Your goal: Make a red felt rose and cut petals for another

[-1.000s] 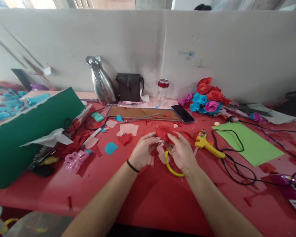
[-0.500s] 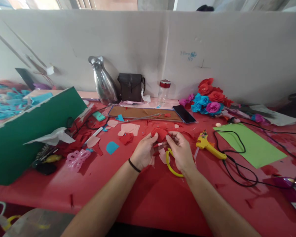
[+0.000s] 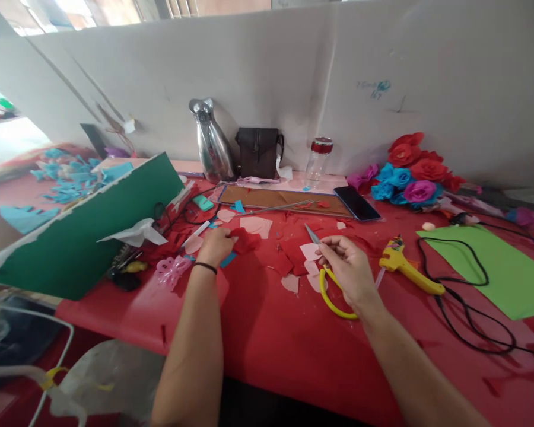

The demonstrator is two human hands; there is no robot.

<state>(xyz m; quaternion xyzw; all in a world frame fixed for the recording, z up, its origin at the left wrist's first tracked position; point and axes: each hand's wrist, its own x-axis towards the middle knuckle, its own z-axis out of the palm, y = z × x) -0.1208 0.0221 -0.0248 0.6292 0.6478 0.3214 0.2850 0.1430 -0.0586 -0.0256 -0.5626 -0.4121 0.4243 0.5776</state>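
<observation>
My left hand (image 3: 216, 246), with a dark band at the wrist, is closed at the edge of a red paper piece (image 3: 248, 239) among scraps on the left. My right hand (image 3: 345, 264) is curled round the middle of scissors with yellow handles (image 3: 331, 302). Their grey blades (image 3: 312, 233) point away and to the left, and the fingers hide the pivot. Beside the blades lie pale pink paper petals (image 3: 310, 252) and red paper pieces (image 3: 281, 261).
A yellow glue gun (image 3: 409, 273) with a black cord lies right, by a green sheet (image 3: 498, 261). Behind are a phone (image 3: 356, 203), a glass jar (image 3: 318, 166), a steel jug (image 3: 211, 145), a dark bag (image 3: 258, 153) and paper flowers (image 3: 409, 172). A green board (image 3: 89, 231) stands left.
Both hands held a red paper piece together; now they are apart. My left hand has moved left to the scraps, and the scissors' blades have come into sight. The view has turned left.
</observation>
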